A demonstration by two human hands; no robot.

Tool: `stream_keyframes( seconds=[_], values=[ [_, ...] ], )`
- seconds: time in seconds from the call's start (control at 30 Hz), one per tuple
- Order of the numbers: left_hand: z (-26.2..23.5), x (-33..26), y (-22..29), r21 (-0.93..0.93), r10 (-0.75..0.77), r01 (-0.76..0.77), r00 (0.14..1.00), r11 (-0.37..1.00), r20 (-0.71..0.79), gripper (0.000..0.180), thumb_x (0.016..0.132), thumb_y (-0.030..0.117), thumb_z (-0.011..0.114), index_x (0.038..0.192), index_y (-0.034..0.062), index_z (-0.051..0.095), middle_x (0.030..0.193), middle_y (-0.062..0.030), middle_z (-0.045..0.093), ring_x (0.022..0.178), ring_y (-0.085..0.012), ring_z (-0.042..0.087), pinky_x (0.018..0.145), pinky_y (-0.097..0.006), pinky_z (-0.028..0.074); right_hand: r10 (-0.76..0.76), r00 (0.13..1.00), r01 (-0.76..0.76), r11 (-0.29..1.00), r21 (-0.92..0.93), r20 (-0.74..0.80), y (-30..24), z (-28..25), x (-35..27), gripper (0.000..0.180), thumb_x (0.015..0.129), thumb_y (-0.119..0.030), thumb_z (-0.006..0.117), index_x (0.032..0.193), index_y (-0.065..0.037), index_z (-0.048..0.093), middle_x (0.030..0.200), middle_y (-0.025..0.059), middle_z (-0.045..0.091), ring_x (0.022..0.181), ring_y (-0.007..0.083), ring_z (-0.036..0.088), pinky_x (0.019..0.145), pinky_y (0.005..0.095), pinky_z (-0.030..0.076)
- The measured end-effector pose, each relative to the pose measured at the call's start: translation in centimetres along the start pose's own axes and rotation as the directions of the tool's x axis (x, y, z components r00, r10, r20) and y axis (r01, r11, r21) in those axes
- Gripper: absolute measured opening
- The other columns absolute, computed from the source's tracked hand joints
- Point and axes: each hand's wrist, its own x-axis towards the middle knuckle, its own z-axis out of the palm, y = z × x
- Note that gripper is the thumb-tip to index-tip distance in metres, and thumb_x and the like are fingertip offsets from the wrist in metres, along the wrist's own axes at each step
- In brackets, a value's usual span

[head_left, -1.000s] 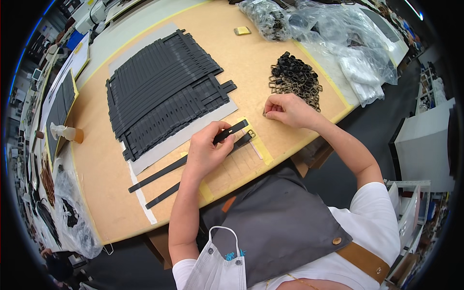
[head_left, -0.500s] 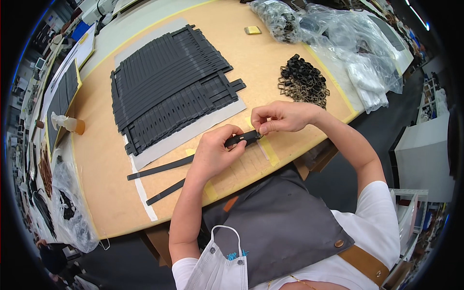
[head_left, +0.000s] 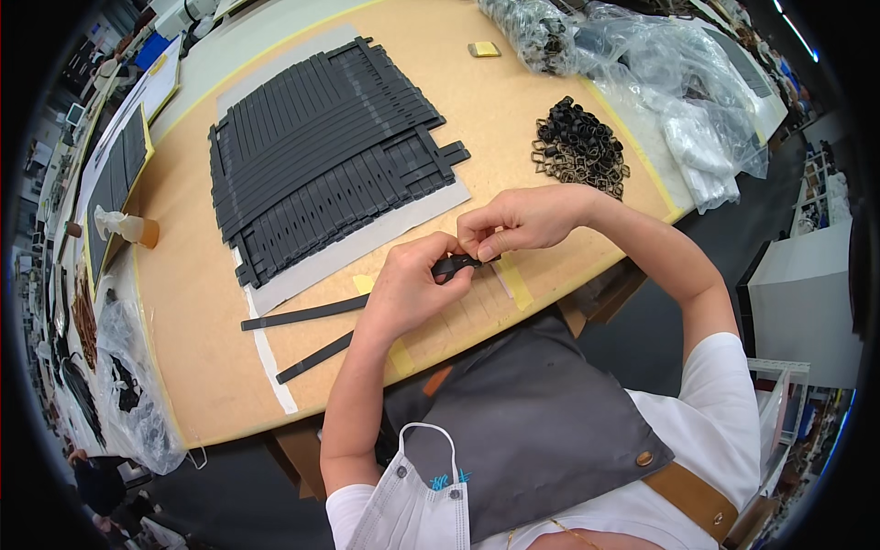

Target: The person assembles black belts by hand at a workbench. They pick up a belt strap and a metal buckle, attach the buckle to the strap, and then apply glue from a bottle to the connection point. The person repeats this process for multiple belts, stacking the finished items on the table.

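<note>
A black strap [head_left: 452, 268] is held above the near edge of the table. My left hand [head_left: 411, 280] is closed around it, thumb on the near side and fingers on the far side. At the strap's right end my right hand [head_left: 513, 225] is closed in a pinch; a small metal piece there is mostly hidden by the fingertips. Two strap tails, the upper one [head_left: 307, 313] and the lower one [head_left: 316, 357], stick out to the left beyond my left wrist and lie on the table.
Layered black straps [head_left: 321, 147] lie on a white sheet [head_left: 367, 243] at the far left. Black loops and bronze-toned buckles [head_left: 582, 151] form a pile at the far right, near clear plastic bags [head_left: 642, 73]. A spray bottle [head_left: 137, 229] stands left; a small yellow block [head_left: 484, 49] lies far back.
My right hand has moved slightly left, over the strap's end and closer to my left hand. Its fingertips now cover more of the strap and metal piece. My left hand keeps its hold.
</note>
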Motion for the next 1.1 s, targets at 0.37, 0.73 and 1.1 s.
stream_keyframes(
  seconds=[0.37, 0.73, 1.1],
  values=[
    [0.3, 0.1, -0.6, -0.095, 0.025, -0.03, 0.998, 0.995, -0.053, 0.019, 0.082, 0.003, 0.079, 0.099, -0.0025, 0.07, 0.08, -0.0044, 0.073, 0.066, -0.0058, 0.058, 0.06, -0.024, 0.047, -0.033, 0.987, 0.052, 0.991, 0.121, -0.155, 0.0, 1.0, -0.4, 0.014, 0.104, -0.019, 0.062, 0.106, -0.006, 0.058, 0.09, 0.005, 0.068, 0.087, 0.0156, 0.064, 0.084, 0.0342, 0.052],
    [0.8, 0.0, -0.4, -0.058, 0.063, -0.067, 0.995, 0.996, -0.076, 0.019, 0.08, 0.003, 0.079, 0.097, -0.0017, 0.07, 0.078, -0.0047, 0.072, 0.067, -0.0082, 0.06, 0.061, -0.025, 0.049, 0.097, 0.952, -0.048, 0.984, 0.171, -0.289, -0.2, 2.2, 0.4, 0.014, 0.088, -0.013, 0.071, 0.095, -0.003, 0.063, 0.082, 0.0037, 0.066, 0.079, 0.0113, 0.061, 0.07, 0.0289, 0.05],
    [0.6, -0.1, -0.7, -0.03, 0.053, -0.055, 0.997, 0.998, -0.052, 0.018, 0.083, 0.005, 0.081, 0.095, -0.0002, 0.068, 0.079, -0.0057, 0.071, 0.068, -0.0104, 0.062, 0.064, -0.027, 0.051, 0.201, 0.959, -0.125, 0.931, 0.343, -0.198, -0.4, 1.6, 1.0, 0.021, 0.092, -0.014, 0.077, 0.098, -0.004, 0.06, 0.078, 0.0003, 0.065, 0.072, 0.0077, 0.062, 0.065, 0.0229, 0.048]
  ],
)
